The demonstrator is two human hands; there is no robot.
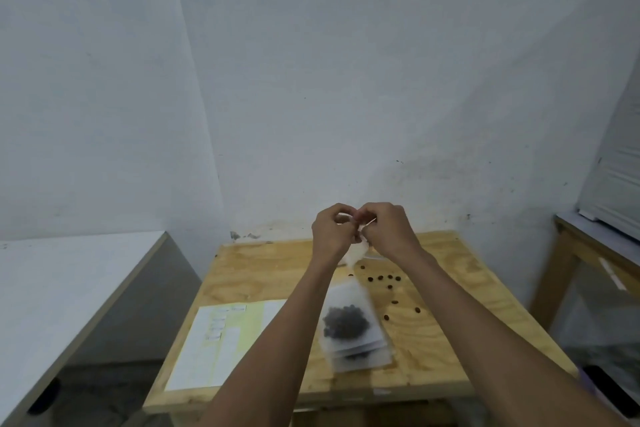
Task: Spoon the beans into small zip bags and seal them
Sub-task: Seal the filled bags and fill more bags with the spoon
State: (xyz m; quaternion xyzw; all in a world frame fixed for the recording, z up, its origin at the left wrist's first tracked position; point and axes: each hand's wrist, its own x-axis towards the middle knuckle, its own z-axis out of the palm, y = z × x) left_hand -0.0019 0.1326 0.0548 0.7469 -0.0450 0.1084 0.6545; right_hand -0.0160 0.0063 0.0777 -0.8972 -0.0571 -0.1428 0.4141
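Centre frame: I log my left hand (329,230) and right hand (388,229) raised together, fingers pinching the top of a small translucent zip bag (356,251); I judge sealing underway. Lower centre, plywood table (263,274): stacked filled bags (349,326). Loose brown beans (384,278) right of centre remain unbagged.

Both hands (360,232) pinch zip bag (346,319) top w/ beans (345,322) above plywood table (263,274).

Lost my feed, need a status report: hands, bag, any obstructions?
Both hands, left and right, pinch zip bag top, lifted. Beans inside. Loose beans on table.
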